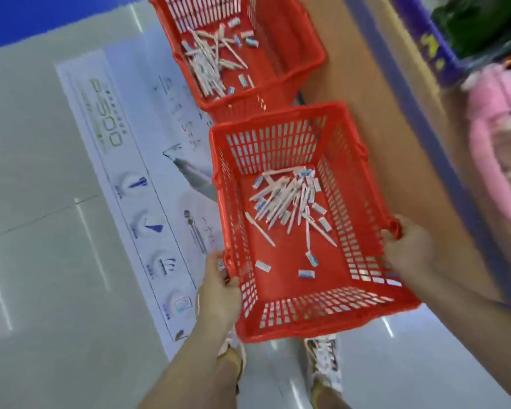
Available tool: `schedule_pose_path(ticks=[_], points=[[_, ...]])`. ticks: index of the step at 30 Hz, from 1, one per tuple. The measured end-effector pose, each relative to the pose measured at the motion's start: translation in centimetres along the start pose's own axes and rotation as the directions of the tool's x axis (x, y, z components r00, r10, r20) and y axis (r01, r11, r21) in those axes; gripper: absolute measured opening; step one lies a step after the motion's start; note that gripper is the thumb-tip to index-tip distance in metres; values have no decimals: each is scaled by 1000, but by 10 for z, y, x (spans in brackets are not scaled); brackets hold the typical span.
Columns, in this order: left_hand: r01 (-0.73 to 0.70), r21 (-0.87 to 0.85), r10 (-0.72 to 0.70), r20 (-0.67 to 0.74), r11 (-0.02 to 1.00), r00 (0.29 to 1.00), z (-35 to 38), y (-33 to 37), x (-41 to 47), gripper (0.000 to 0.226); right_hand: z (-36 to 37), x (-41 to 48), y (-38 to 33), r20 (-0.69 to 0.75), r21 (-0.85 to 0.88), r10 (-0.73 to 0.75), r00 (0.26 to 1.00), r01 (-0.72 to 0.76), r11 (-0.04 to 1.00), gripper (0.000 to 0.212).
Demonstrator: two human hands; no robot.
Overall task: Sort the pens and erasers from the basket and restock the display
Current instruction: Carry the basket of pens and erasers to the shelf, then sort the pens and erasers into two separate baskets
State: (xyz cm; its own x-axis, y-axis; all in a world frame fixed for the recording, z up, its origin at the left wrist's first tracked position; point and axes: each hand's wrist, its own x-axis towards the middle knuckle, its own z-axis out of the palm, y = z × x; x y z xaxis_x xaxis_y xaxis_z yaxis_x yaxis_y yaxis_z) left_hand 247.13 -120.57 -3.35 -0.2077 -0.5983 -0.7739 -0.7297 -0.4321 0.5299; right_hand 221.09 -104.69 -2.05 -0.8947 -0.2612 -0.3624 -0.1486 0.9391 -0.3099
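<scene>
Across the centre of the frame, a red basket (307,327) is held at its two side rims, and the whole picture is tilted and somewhat blurred; the left hand (219,287) grips the left rim at the lower left of the basket, fingers curled over the edge; the right hand (409,246) grips the right rim beside a handle hinge, fingers wrapped round it. On the basket's floor, a loose heap of white pens (281,202) lies towards the far right corner, with a few pens splayed out from it; small white-and-blue erasers (306,274) lie scattered around the heap and nearer the front wall. Towards the upper centre, just beyond it, a second red basket (295,45) holds its own pile of pens and erasers (207,63). At left, a long printed poster (124,160) marked P500 lies flat on the pale tiled floor (27,172); along the right runs a brown board surface (381,84), with a pink item (496,143) at the right edge, too blurred to identify. At the bottom, patterned shoes (325,361) show below the held basket's front wall.
</scene>
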Motion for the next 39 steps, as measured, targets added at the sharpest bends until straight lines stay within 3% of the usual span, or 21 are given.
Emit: schedule_pose_path(ticks=[5,10,14,18,20,23,27,31,34,37,39], points=[[-21,39,17,121,999,993,22,-3,27,54,26,44,-1,-47,10,-37,998,38,999,28],[-139,112,118,172,984,978,51,23,40,38,30,90,-12,15,25,101,995,-102,995,45],[-73,105,55,172,992,984,56,24,46,52,38,80,-3,56,127,3,998,-10,992,59],[-10,37,3,171,999,985,62,10,56,61,40,76,6,60,145,10,998,-19,989,67],[-62,97,40,213,993,976,66,21,51,59,34,77,-2,44,204,38,998,-46,978,64],[-135,317,56,247,939,967,61,40,46,44,21,66,-22,66,286,85,994,-101,953,53],[-231,580,60,299,781,952,12,74,38,43,-9,22,-51,218,429,166,962,-247,869,31],[-345,460,212,316,818,925,-64,128,0,38,-43,-40,-80,315,411,241,918,-361,837,22],[-416,452,272,349,789,897,-120,169,-22,32,-60,-77,-100,367,350,333,869,-460,816,21],[-459,476,334,326,750,884,-163,213,-25,31,-75,-92,-128,398,238,324,858,-437,867,21],[-477,514,378,292,713,879,-181,246,-19,29,-79,-89,-147,360,226,284,889,-378,898,21]])
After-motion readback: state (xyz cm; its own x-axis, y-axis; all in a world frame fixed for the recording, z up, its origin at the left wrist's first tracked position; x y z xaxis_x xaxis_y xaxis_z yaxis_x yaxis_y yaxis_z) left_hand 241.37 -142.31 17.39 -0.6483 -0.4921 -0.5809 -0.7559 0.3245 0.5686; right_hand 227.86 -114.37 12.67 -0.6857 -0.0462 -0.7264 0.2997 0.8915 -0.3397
